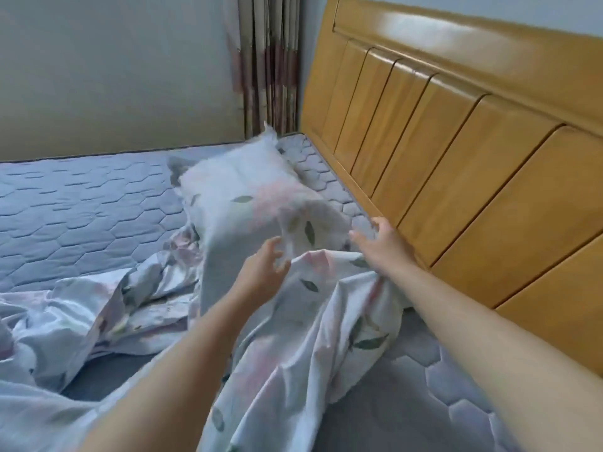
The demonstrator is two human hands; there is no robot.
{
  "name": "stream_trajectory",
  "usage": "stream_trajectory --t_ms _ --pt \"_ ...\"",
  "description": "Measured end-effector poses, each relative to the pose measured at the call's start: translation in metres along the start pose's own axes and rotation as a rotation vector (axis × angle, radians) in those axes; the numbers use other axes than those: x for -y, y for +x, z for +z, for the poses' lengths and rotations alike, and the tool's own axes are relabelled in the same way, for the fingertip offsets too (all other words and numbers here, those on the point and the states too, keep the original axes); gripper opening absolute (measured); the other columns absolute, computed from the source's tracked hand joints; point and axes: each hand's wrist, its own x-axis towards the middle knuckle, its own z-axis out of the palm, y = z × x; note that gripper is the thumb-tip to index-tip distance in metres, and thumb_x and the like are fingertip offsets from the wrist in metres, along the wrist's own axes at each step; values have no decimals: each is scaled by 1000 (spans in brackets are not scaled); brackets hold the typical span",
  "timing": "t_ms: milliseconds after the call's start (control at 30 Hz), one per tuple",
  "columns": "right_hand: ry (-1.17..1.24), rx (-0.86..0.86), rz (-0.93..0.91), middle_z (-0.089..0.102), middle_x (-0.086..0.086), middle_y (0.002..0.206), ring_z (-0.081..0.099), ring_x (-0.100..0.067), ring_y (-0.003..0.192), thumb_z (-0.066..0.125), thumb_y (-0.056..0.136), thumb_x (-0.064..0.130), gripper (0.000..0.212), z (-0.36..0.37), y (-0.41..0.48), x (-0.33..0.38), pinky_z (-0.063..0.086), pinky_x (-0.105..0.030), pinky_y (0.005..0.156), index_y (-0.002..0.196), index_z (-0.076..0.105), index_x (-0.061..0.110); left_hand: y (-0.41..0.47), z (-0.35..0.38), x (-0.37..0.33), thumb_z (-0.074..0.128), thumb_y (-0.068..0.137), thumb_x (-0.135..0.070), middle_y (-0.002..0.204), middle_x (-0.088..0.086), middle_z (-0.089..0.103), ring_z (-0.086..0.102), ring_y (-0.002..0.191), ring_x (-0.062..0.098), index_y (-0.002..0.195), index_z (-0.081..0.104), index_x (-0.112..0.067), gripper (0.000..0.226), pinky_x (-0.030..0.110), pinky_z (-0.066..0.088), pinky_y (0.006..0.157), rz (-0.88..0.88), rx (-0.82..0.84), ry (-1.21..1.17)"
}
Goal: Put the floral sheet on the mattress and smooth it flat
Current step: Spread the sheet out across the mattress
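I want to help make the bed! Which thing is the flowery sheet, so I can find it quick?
Look for the big yellow-brown wooden headboard along the bed's right side. Below it lies the blue-grey mattress stitched in honeycomb shapes. The floral sheet is the crumpled pale cloth heaped on it by the two bare arms; unlike the mattress, it is wrinkled, thin and printed with pink flowers and green leaves.

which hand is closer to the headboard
The right hand, fingers spread right beside the wooden headboard. The left hand is further out, over the floral sheet.
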Motion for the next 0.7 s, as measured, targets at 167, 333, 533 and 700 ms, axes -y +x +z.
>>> stream_trajectory --t_ms 167,333,533,700 --pt "-64 85 -29 51 -3 138 49 -22 124 57 87 48 61 -15 -44 -36 41 -33 94 138 43 19 -26 49 -3 48 91 -9 128 -1 60 53 120 21 129 54 -21 41 31 41 99 165 38 110" --pt "-179 207 48 60 -10 125 57 -27 113 61 85 49 60 -61 -85 -99 47 -39 94 127 55 6 -45 89 -45 55 87 -13 137 3 45 39 128 26 136 47 -24 51 42 36 103 408 81 392" --pt "-207 317 95 47 -5 60 43 -19 60 64 87 37 41 -141 -148 -192 30 -29 56 63 60 3 -107 133 -121 56 91 -32 81 -6 59 53 79 14 88 66 -23 14 22 38 67 334 561 418" --pt "-113 192 109 50 4 61 47 -15 62 59 92 31 21 -198 -215 -270 34 -29 54 78 60 15 -181 190 -174 43 97 -43 70 -3 57 48 65 15 73 61 -14 42 29 39 63 240 667 310"
